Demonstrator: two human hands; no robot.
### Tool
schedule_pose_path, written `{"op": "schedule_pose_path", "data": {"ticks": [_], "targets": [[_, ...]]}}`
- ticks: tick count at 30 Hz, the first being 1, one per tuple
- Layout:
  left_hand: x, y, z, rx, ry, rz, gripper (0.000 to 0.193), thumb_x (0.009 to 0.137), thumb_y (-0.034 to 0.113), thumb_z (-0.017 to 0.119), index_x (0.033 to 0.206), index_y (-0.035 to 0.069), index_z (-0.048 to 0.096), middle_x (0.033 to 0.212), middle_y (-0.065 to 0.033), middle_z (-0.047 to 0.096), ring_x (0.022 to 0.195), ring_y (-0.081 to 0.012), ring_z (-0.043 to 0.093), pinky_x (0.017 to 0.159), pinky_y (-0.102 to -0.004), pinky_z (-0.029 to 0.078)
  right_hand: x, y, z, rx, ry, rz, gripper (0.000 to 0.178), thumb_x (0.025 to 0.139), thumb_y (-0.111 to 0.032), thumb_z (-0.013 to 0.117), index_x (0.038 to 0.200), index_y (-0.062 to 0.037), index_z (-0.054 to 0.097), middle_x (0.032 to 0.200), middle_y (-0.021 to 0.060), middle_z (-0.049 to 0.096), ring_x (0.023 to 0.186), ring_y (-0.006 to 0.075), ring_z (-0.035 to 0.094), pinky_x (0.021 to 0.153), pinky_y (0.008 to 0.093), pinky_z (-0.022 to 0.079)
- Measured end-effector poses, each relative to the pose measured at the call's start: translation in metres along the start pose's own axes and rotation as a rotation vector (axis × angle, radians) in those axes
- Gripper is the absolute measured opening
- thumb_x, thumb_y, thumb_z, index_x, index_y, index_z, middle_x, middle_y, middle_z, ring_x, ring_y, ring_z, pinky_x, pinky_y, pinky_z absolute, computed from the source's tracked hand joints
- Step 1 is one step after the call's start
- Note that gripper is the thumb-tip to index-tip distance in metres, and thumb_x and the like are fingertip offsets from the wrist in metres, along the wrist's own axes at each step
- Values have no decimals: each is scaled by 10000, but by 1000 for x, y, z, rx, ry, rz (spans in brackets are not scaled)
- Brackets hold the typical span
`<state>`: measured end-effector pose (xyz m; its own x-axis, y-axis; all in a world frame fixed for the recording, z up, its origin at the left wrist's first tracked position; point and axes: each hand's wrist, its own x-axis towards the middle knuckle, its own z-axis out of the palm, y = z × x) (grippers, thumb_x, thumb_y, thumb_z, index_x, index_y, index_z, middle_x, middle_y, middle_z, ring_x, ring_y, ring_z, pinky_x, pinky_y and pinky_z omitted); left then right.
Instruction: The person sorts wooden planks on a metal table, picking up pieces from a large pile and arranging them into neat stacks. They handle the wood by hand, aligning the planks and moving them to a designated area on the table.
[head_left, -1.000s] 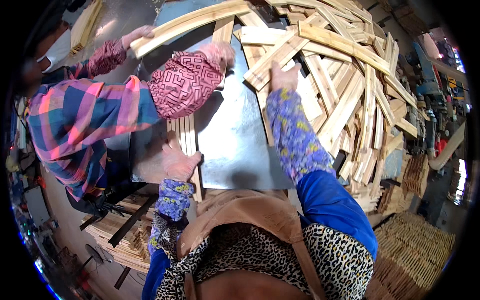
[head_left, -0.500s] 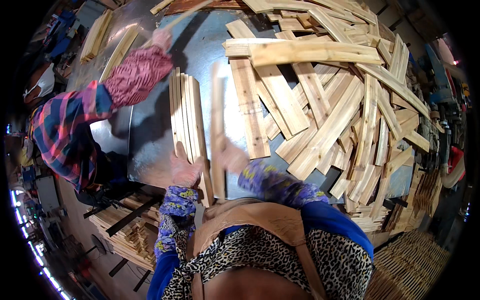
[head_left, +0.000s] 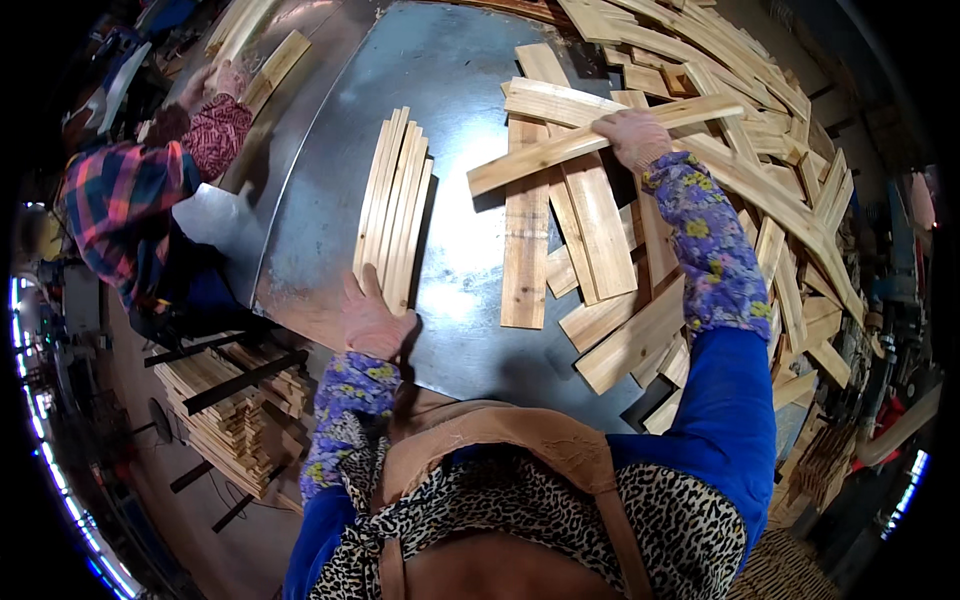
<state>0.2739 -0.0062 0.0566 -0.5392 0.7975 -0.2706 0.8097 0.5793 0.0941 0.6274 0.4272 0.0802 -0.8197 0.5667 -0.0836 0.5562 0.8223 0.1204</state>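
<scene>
Right fingers (head_left: 608, 125) clamped on a plank (head_left: 530, 163); left fingers (head_left: 371, 283) apart, touching lined-up wooden strips (head_left: 396, 205)

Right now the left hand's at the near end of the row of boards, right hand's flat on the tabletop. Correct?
Not the right hand: the head view shows it gripping a board over the loose pile. The left hand is at the near end of the row of boards.

Bright mid-frame, dim toward the rim
Glaring white on the metal tabletop (head_left: 458, 290); shadowed right of the lined-up boards (head_left: 391, 205); overexposed at the light strips (head_left: 57, 478), lower left; bent and murky near black edges.
</scene>
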Motion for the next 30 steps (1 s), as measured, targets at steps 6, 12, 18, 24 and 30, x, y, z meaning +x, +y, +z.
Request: {"op": "schedule_pose_path", "data": {"ticks": [6,12,18,24,30], "targets": [[13,-31,-10,-95,-41,36,1308,695,646,887,1689,-11,348,1689,-368,308,1496,-560,412,1233,-580,409,27,-219,-14,135,-58,-457,93,982,-172,773,1033,-158,850,1008,96,806,911,290,795,848,419,689],[-9,9,-23,160,-148,32,1342,728,730,820,1718,-13,301,1742,-389,243,1573,-601,284,1280,-626,315,34,-316,-18,449,3,-284,265,950,-195,736,1194,-112,797,1042,114,759,1111,339,665,1077,505,535],[-8,9,-11,124,-75,16,1282,722,665,826,1712,16,334,1715,-368,295,1542,-570,333,1261,-606,350,-35,-272,47,357,54,509,934,807,-338,839,1628,-83,475,1645,255,472,1548,511,382,1287,628,279],[-2,-10,-13,106,-115,25,1254,749,713,794,1730,84,332,1714,-323,322,1539,-527,367,1247,-627,366,-18,-331,13,1220,73,658,963,821,-104,764,1658,53,314,1658,284,438,1571,515,362,1311,514,346],[5,-49,-22,-125,-64,118,1152,802,650,855,1673,50,399,1681,-346,358,1526,-512,407,1268,-541,390,-11,-487,51,1856,54,574,1048,964,-206,720,1758,-8,66,1597,315,549,1404,446,628,1193,460,511]]}}
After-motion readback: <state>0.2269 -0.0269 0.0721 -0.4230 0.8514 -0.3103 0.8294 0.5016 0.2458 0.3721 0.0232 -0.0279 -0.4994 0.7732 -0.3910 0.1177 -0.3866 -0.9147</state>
